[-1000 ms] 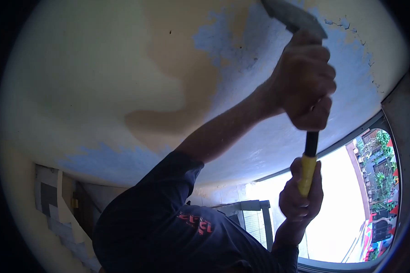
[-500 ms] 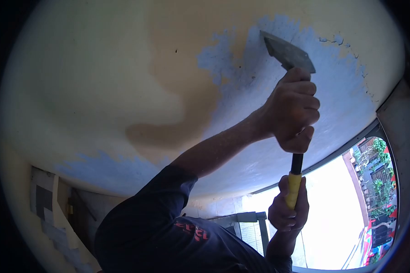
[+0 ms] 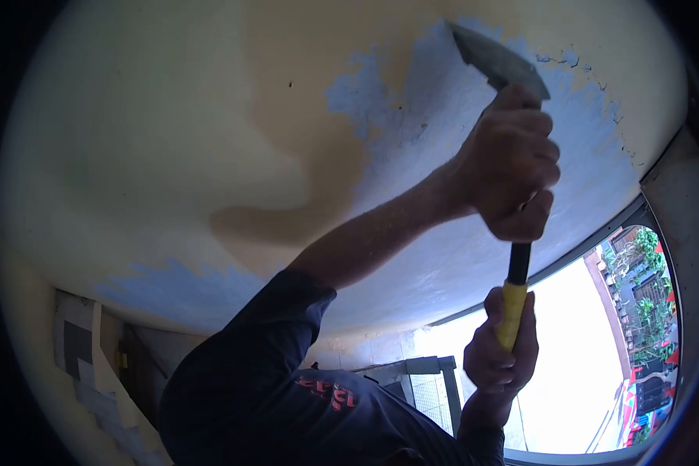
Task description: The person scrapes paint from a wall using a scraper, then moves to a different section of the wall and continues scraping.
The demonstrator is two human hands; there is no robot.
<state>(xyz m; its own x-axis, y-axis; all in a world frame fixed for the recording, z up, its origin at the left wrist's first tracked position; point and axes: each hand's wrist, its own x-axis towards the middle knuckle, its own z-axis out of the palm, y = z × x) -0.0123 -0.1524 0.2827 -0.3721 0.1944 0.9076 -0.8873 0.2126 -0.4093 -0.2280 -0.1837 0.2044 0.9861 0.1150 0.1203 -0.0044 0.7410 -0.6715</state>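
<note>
My left hand (image 3: 516,167) is closed round the upper part of a long-handled scraper, just below its wide grey blade (image 3: 501,62). The blade is tilted over a patch of blue-grey surface (image 3: 435,101) where the beige coating (image 3: 287,46) ends in ragged edges. Whether its edge touches the surface cannot be made out. A black length of handle (image 3: 520,262) shows beneath my left hand. Lower down, my right hand (image 3: 501,353) grips the handle's yellow section (image 3: 509,314).
Cracked, flaking edges (image 3: 571,58) run along the patch's upper right. A bright opening (image 3: 567,349) at lower right shows plants (image 3: 651,311) and red bunting. A grey metal frame (image 3: 431,365) stands beside it. Patchy boards (image 3: 78,342) are at lower left.
Both hands and the scraper have shifted slightly to the right. The blade and my left hand are also higher in view. Both grips look the same.
</note>
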